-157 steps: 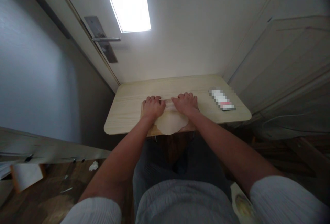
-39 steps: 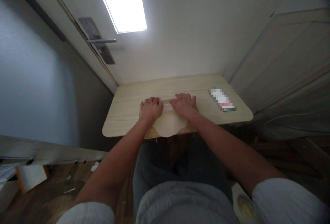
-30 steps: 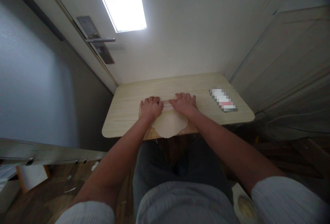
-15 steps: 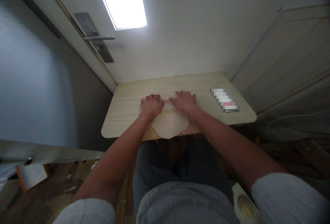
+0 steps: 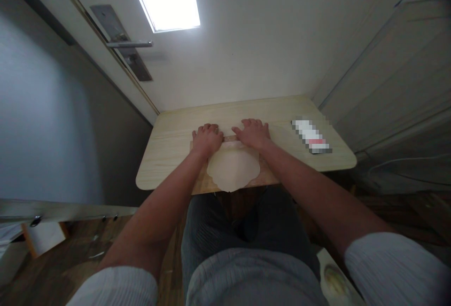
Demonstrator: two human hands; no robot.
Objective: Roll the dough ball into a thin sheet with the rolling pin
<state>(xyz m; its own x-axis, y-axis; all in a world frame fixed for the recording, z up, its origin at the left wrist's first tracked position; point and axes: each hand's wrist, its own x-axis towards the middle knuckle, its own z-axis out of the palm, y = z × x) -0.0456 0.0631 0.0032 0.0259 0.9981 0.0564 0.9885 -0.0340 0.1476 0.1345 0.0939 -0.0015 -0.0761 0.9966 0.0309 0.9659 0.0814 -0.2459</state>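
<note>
A flat pale sheet with a wavy front edge [image 5: 233, 170], which looks like rolled-out dough, lies on a brown wooden board [image 5: 200, 184] at the table's near edge. My left hand [image 5: 207, 137] presses palm down at the sheet's far left side, fingers stretched forward. Across from it, my right hand [image 5: 252, 132] lies palm down at the far right side, fingers spread and thumb pointing inward. Between the hands shows a narrow light-brown strip [image 5: 230, 138] with a whitish band along its near side. Whatever is under the palms is hidden.
The light wooden table [image 5: 165, 155] stands against a white door with a metal handle [image 5: 130, 44]. A blurred-out flat object [image 5: 312, 136] lies on the table's right. Low at the right is a container [image 5: 334, 280] with yellowish contents.
My right hand has shifted slightly forward, and the gap between the hands is a little wider. More of the pale sheet shows. The view has shifted slightly.
</note>
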